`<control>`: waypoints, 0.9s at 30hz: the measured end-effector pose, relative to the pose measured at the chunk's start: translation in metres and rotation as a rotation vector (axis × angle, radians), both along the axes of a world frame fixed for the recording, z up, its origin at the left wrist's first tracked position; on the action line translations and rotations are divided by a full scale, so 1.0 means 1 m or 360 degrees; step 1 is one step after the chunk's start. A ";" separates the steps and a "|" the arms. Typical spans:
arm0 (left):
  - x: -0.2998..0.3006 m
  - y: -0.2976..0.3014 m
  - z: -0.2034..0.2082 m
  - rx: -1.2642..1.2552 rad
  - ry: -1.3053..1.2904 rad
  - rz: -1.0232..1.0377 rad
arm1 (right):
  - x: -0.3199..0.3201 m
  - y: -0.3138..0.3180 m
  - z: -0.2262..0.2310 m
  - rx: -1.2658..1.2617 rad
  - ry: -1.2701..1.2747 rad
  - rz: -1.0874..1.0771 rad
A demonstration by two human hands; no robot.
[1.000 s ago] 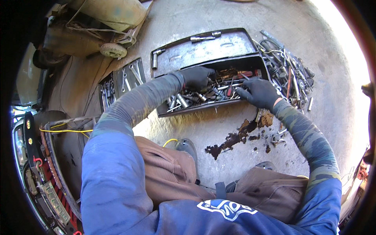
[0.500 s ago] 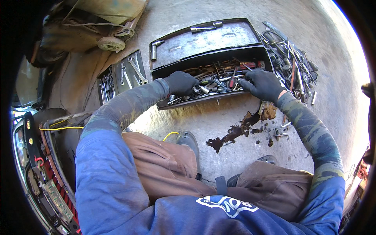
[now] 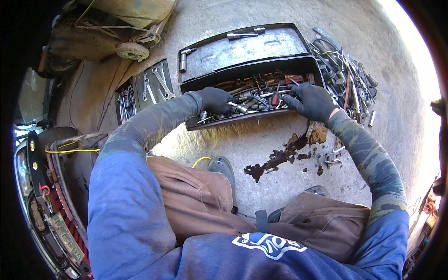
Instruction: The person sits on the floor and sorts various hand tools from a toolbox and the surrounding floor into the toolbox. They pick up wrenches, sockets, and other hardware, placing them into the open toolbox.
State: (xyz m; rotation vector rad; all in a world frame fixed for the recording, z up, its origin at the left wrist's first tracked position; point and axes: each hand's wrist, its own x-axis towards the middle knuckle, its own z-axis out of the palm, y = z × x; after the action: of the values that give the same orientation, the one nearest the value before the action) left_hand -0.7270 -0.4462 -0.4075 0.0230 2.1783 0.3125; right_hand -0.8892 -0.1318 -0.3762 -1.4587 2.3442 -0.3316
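Observation:
An oblong metal toolbox (image 3: 252, 122) lies with its lid back, filled with a jumble of sockets, wrenches and screwdrivers. My left hand (image 3: 215, 100), in a black glove, reaches into its left part. The fingers are bent down among the tools beside a shiny socket (image 3: 241, 108); whatever they pinch is hidden. At the box's right end is my right hand (image 3: 313, 100), also gloved, above the tools and the front rim. Its thumb stands apart from the bent fingers, and nothing shows between them. A red-handled screwdriver (image 3: 274, 100) lies near that thumb.
The lid (image 3: 242, 49) carries a few sockets and a bar. Loose tools (image 3: 347, 79) are heaped right of the box. Left of it, a flat case (image 3: 151, 86) holds wrenches. A dark stain (image 3: 280, 158) marks the concrete before my feet. A small wheel (image 3: 132, 51) stands at upper left.
My left hand has shifted slightly among the tools, and the sockets by its fingertips lie a little differently. My right hand stays nearly in place. The whole view has moved slightly.

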 end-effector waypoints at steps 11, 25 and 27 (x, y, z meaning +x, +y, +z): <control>-0.004 -0.014 -0.002 -0.0049 -0.0273 -0.0371 | 0.000 0.000 -0.001 -0.0076 -0.0013 -0.0019; -0.123 -0.034 0.084 -0.0264 0.0867 -0.0061 | 0.002 -0.002 0.011 0.0100 -0.0078 -0.0038; -0.132 -0.029 0.075 -0.0390 0.0889 -0.0024 | 0.002 -0.002 0.010 0.0062 -0.0040 -0.0017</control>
State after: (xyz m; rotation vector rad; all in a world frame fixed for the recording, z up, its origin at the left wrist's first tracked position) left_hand -0.8589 -0.4752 -0.3327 -0.0123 2.7553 0.0237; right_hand -0.8872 -0.1337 -0.3664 -1.4168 2.3262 -0.3038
